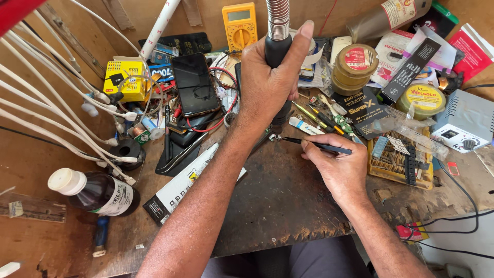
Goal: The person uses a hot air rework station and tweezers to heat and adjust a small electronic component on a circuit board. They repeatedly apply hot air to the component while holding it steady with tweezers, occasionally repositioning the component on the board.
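left hand [267, 77] gripping hose handle [278, 49], nozzle hidden behind wrist, right hand [337, 164] pinching tweezers [314, 145], tiny part [273, 137] unclear

I see bare counter [288, 201] just below the tweezers [319, 146]; above them clutter, left the phone [194, 85] blocks.

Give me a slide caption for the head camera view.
Left hand grips a hot-air wand while right hand holds tweezers over a cluttered workbench.

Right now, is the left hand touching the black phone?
Apart. The head view shows the left hand gripping the black handle, with cluttered bench between it and the phone.
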